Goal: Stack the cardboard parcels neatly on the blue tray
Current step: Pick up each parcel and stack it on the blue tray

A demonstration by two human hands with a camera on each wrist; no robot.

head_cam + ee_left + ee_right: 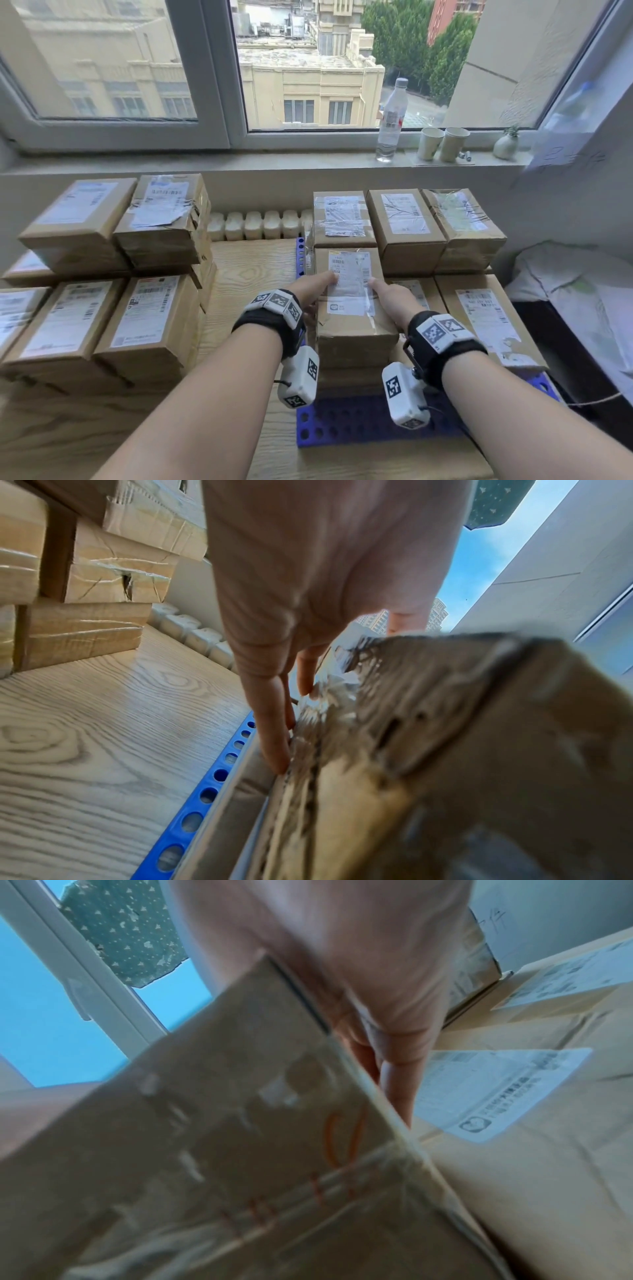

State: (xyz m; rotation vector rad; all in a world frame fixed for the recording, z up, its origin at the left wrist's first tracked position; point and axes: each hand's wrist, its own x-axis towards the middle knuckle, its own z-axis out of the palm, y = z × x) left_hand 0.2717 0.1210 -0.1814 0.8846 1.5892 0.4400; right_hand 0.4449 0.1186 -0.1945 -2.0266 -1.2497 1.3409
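A cardboard parcel [354,329] with a white label sits on top of another parcel at the front left of the blue perforated tray [342,428]. My left hand [315,287] holds its left side, thumb on the label and fingers down the side. My right hand [387,294] holds the right side the same way. In the left wrist view the left hand [308,588] lies against the parcel [462,737] above the tray's rim [205,796]. In the right wrist view the right hand [359,961] is beside the parcel [240,1137]. Stacked parcels [407,222] fill the tray's back and right.
A pile of several parcels [102,274] stands on the wooden table [239,274] at the left. Behind is a radiator [260,224]. The windowsill holds a water bottle [390,120], two paper cups [442,144] and a small vase [505,145]. Bedding [565,291] lies at the right.
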